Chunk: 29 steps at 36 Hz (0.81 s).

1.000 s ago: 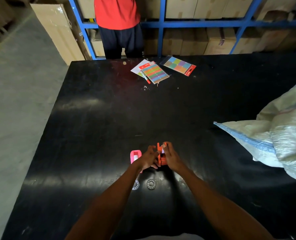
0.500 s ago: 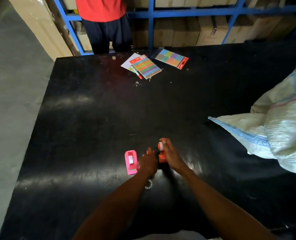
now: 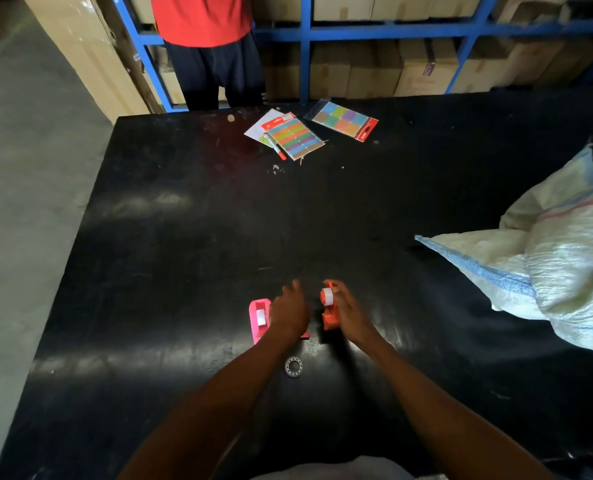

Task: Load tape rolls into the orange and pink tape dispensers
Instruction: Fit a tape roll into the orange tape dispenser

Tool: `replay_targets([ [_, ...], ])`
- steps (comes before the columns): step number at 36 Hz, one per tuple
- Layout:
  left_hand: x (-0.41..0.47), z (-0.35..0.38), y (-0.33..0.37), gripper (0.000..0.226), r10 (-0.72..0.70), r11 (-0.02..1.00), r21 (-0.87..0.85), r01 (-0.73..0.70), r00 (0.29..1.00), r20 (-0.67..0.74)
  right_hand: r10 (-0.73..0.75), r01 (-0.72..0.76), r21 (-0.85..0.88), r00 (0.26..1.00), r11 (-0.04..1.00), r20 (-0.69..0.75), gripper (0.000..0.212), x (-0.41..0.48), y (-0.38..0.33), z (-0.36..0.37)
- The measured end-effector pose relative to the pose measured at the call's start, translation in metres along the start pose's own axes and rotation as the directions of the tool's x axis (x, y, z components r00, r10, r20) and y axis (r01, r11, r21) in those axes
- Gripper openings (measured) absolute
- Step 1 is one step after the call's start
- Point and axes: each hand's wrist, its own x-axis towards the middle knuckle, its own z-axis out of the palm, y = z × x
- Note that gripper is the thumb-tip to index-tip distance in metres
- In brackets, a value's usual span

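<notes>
The orange tape dispenser (image 3: 330,315) stands on the black table (image 3: 184,237) with a white tape roll (image 3: 327,296) in its top. My right hand (image 3: 348,311) holds it from the right side. My left hand (image 3: 288,311) hovers between the two dispensers, fingers spread, holding nothing. Just left of that hand lies the pink tape dispenser (image 3: 258,318) with a white roll in it; the hand covers its right edge. A small clear ring-shaped tape core (image 3: 293,367) lies on the table below my left wrist.
A large white woven sack (image 3: 537,265) fills the table's right side. Packs of coloured sticky notes (image 3: 293,136) (image 3: 345,120) and a red pen (image 3: 277,148) lie at the far edge. A person in a red shirt (image 3: 205,46) stands behind the table before blue shelving with cartons.
My left hand has let go of the orange dispenser and drawn away to the left, fingers opening. The right hand keeps hold of the dispenser, whose tape roll now shows.
</notes>
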Motion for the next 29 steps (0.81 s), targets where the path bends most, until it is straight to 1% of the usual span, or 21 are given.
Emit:
replay_targets([
  [1,0.002,-0.002,-0.001,0.043,0.049,0.995,-0.084,-0.052,0.998,-0.04,-0.002,0.002,-0.005,1.0,1.0,-0.001,0.029,-0.001,0.0,-0.001],
  [2,0.003,-0.005,-0.003,0.034,0.089,0.971,-0.217,-0.1,0.994,-0.061,-0.003,0.003,-0.014,1.0,1.0,-0.005,0.028,-0.001,0.0,-0.002],
  [3,0.004,-0.007,-0.004,0.028,0.12,0.924,-0.356,-0.135,0.991,-0.066,0.0,0.0,-0.033,1.0,0.999,-0.008,0.027,0.0,0.003,-0.002],
  [4,0.002,-0.01,-0.005,0.026,0.13,0.864,-0.486,-0.135,0.991,-0.043,0.001,-0.001,-0.043,1.0,0.999,-0.011,0.026,-0.002,0.003,-0.003],
  [5,-0.003,-0.013,-0.006,0.026,0.143,0.803,-0.585,-0.115,0.99,0.001,-0.009,0.009,-0.054,1.0,0.998,-0.008,0.025,-0.005,0.002,-0.003],
  [7,-0.009,-0.02,-0.005,0.036,0.175,0.686,-0.727,-0.035,0.977,0.118,-0.022,0.021,-0.082,1.0,0.996,-0.008,0.026,-0.008,-0.001,-0.004],
  [9,-0.016,-0.026,-0.002,0.043,0.232,0.611,-0.791,-0.003,0.957,0.176,-0.042,0.039,-0.106,0.999,0.994,-0.017,0.026,-0.011,-0.005,-0.004],
  [11,-0.024,-0.027,-0.001,0.042,0.287,0.58,-0.815,-0.01,0.939,0.193,-0.061,0.058,-0.107,0.998,0.993,-0.024,0.027,-0.013,-0.005,-0.003],
  [13,-0.028,-0.026,-0.001,0.042,0.305,0.572,-0.82,-0.032,0.936,0.176,-0.068,0.065,-0.118,0.998,0.991,-0.02,0.026,-0.014,-0.003,-0.003],
  [15,-0.03,-0.023,-0.001,0.04,0.305,0.57,-0.819,-0.067,0.943,0.135,-0.081,0.077,-0.123,0.996,0.989,-0.025,0.021,-0.018,-0.002,-0.003],
  [18,-0.032,-0.021,-0.003,0.034,0.302,0.568,-0.815,-0.11,0.95,0.082,-0.079,0.074,-0.134,0.996,0.988,-0.035,0.024,-0.029,-0.008,-0.005],
  [21,-0.034,-0.021,-0.007,0.031,0.302,0.585,-0.801,-0.128,0.951,0.068,-0.084,0.08,-0.128,0.996,0.989,-0.023,0.025,-0.035,-0.01,-0.008],
  [23,-0.033,-0.02,-0.011,0.031,0.293,0.598,-0.79,-0.134,0.954,0.06,-0.097,0.09,-0.122,0.994,0.988,-0.055,0.029,-0.038,-0.011,-0.012],
  [25,-0.033,-0.018,-0.014,0.031,0.257,0.641,-0.753,-0.148,0.966,0.028,-0.1,0.088,-0.124,0.99,0.988,-0.095,0.031,-0.038,-0.011,-0.018],
  [26,-0.035,-0.018,-0.015,0.032,0.244,0.68,-0.715,-0.161,0.97,0.013,-0.097,0.082,-0.122,0.988,0.989,-0.119,0.032,-0.036,-0.009,-0.021],
  [27,-0.037,-0.016,-0.017,0.031,0.246,0.724,-0.666,-0.18,0.969,0.005,-0.087,0.071,-0.111,0.986,0.991,-0.142,0.032,-0.035,-0.006,-0.025],
  [29,-0.043,-0.008,-0.016,0.03,0.299,0.814,-0.526,-0.247,0.954,0.015,-0.055,0.041,-0.086,0.985,0.995,-0.167,0.031,-0.03,0.001,-0.031],
])
